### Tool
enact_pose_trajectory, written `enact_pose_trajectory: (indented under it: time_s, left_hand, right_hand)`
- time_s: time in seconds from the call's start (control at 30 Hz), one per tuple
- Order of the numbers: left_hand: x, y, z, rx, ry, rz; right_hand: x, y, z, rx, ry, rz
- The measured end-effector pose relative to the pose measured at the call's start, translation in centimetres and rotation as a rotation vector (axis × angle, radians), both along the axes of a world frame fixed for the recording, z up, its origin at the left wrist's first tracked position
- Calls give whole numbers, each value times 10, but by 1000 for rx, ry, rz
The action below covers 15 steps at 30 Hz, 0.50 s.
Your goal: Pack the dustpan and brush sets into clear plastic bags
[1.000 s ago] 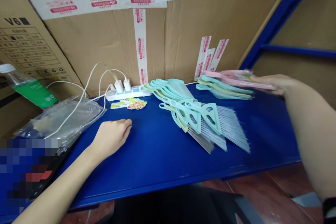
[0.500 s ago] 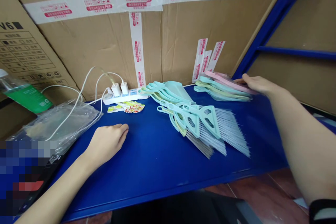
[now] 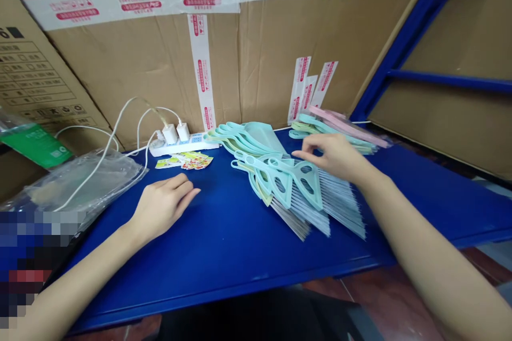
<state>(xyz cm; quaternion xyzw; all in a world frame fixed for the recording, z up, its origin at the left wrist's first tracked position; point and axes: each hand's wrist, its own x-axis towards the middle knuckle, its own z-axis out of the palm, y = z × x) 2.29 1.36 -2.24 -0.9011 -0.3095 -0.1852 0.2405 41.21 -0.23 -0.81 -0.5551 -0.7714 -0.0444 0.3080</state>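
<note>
My right hand (image 3: 330,154) hovers over the broom heads with its thumb and fingers apart, holding nothing. Below its fingertips lie several small hand brooms (image 3: 306,184), mint green and one yellowish, their grey bristles fanned toward the front right. Behind them is a stack of mint and yellowish dustpans (image 3: 262,136), handles pointing left. My left hand (image 3: 164,205) rests above the blue table at left, fingers loosely curled and thumb out, with nothing in it. Colourful paper labels (image 3: 186,160) lie just beyond that hand.
At the back right sits a bagged pile of pink, mint and yellowish pieces (image 3: 348,128). A white power strip (image 3: 176,146) with chargers and cables stands at the back left. Clear plastic bags (image 3: 88,176) and a green-labelled bottle (image 3: 38,146) are further left. Cardboard (image 3: 260,64) walls the back.
My right hand has let go of the bagged pile at the back right and moved left, over the brooms. The left hand's thumb has come out slightly; the view has shifted a little.
</note>
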Motion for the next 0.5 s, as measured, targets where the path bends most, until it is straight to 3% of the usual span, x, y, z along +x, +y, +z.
enact_pose_trajectory:
  time_s: [0.13,0.2,0.33,0.5]
  left_hand:
    - [30,13,17,12,34,3]
    - [57,23,31,-111,95,106]
    - [120,49,52,-175,158,117]
    - [168,81,60,-277,326,73]
  right_hand:
    - [-10,1,-6,-73,30,132]
    - [-7,0,-6,-110,35,195]
    - [-8,-1,-8,-144,18,273]
    - [-15,0,-15,-114,-47,286]
